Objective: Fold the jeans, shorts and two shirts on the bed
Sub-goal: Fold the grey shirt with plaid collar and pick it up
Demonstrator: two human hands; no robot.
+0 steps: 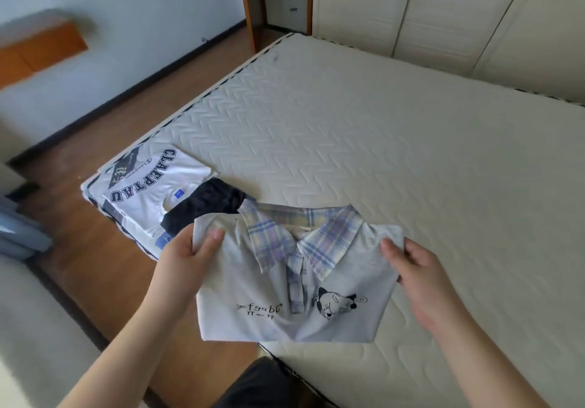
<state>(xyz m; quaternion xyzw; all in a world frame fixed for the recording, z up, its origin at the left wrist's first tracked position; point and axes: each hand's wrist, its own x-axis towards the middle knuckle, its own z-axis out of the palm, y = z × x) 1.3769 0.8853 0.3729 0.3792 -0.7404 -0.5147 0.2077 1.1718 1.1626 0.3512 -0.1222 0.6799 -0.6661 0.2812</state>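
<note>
A folded pale grey shirt with a plaid collar [285, 296] is held above the quilted white mattress's [380, 141] near corner, gripped at its sides by the left hand [186, 258] and right hand [418, 274]. A folded white lettered T-shirt [148, 192] and dark folded garment [205, 205] lie beside it.

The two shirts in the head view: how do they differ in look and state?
The plaid-collared shirt is pale grey with a checked collar and a small cartoon print; the white T-shirt is collarless with large dark block lettering. The plaid-collared shirt is held up by both shoulders, left hand and right hand each in a pinching grip; the white T-shirt lies on the mattress untouched. Both look folded.
</note>
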